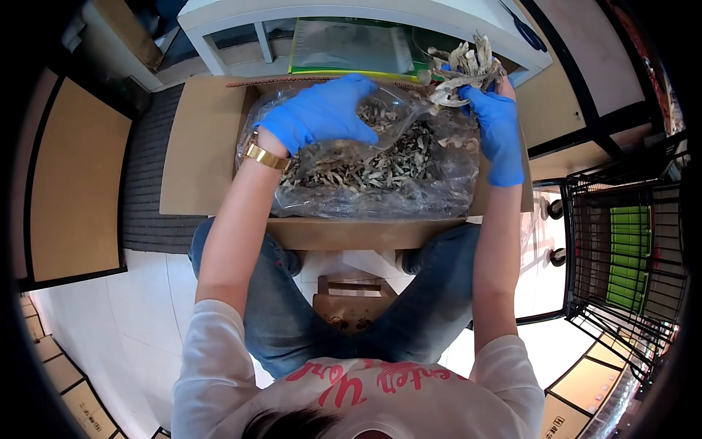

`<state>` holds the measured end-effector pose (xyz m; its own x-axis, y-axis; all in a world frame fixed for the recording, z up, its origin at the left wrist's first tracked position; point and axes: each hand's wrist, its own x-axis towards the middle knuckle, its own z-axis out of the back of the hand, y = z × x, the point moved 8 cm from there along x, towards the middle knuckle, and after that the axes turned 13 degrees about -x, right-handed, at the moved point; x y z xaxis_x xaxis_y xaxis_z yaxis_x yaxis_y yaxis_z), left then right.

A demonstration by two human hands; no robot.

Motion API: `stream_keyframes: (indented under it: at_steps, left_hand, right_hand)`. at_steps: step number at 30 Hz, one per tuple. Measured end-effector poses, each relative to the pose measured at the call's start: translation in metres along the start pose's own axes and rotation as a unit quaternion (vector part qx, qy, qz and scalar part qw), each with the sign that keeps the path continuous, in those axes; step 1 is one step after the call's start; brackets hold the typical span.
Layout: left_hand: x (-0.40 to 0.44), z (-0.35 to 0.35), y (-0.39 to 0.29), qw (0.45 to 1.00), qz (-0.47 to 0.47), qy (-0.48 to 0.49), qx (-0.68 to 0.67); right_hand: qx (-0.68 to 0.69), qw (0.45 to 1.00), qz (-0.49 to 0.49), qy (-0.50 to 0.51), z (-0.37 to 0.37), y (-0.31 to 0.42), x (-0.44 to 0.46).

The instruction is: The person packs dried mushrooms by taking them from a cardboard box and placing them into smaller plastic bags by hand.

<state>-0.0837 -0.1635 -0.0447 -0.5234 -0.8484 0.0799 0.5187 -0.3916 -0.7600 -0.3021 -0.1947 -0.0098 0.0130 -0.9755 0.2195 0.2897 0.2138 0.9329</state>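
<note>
Right hand (493, 121) closed on dried clump (468, 62); left hand (322, 113) spread over bag (450, 183), gripping nothing visible. Squeeze lightly: likely brittle.

Open cardboard box (201, 146), clear plastic bag (358, 203) inside, holding dark strips (401, 162), seemingly dried

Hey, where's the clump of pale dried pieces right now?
In the head view, the clump of pale dried pieces is at the upper right, in the gloved right hand, by the cardboard box's far right corner.
</note>
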Motion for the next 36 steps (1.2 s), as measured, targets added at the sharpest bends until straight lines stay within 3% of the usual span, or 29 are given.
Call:
stream_keyframes:
  at_steps: [4, 6, 10, 12, 17, 22, 24, 25, 28, 29, 30, 32, 36]
  left_hand:
    - [0.004, -0.013, -0.01, 0.999, 0.0, -0.019, 0.04]
    - [0.008, -0.023, -0.008, 0.999, 0.032, 0.023, 0.001]
    - [0.005, -0.026, -0.02, 0.998, 0.011, 0.012, -0.067]
    - [0.008, -0.028, -0.013, 0.998, 0.031, -0.002, -0.047]
    - [0.01, -0.023, -0.004, 0.999, 0.022, -0.002, -0.036]
    - [0.004, -0.006, -0.007, 0.999, 0.043, -0.007, -0.011]
    - [0.004, -0.001, -0.002, 0.999, 0.039, -0.032, -0.013]
    - [0.005, -0.001, 0.003, 0.999, 0.039, -0.032, -0.013]
    - [0.003, 0.004, -0.01, 0.998, -0.006, -0.032, -0.06]
    - [0.001, 0.007, -0.009, 0.997, 0.044, -0.017, -0.056]
    - [-0.002, 0.008, -0.009, 0.994, 0.095, -0.002, -0.051]
    - [0.006, -0.001, 0.015, 0.995, 0.081, -0.004, -0.059]
    - [0.003, 0.003, 0.011, 0.997, 0.031, -0.009, -0.068]
  right_hand:
    - [0.025, 0.997, 0.01, -0.068, -0.009, 0.009, -0.004]
    - [0.067, 0.993, 0.038, -0.088, -0.011, 0.014, -0.004]
    - [0.109, 0.98, 0.091, -0.14, -0.01, 0.016, -0.006]
    - [0.209, 0.956, 0.143, -0.149, -0.02, 0.008, -0.008]
    - [0.134, 0.981, 0.134, -0.031, -0.066, -0.009, -0.013]
    - [0.114, 0.984, 0.136, 0.0, -0.073, -0.026, -0.018]
    - [0.077, 0.99, 0.069, 0.098, -0.083, -0.038, -0.018]
    - [0.003, 0.989, 0.065, 0.133, -0.087, -0.039, -0.015]
    - [-0.04, 0.977, 0.05, 0.205, -0.09, -0.026, -0.029]
    - [-0.126, 0.972, 0.061, 0.189, -0.085, -0.025, -0.028]
    - [-0.126, 0.972, 0.062, 0.189, -0.085, -0.021, -0.027]
    - [-0.101, 0.954, 0.187, 0.212, -0.09, 0.004, -0.033]
    - [-0.144, 0.932, 0.269, 0.195, -0.086, 0.018, -0.032]
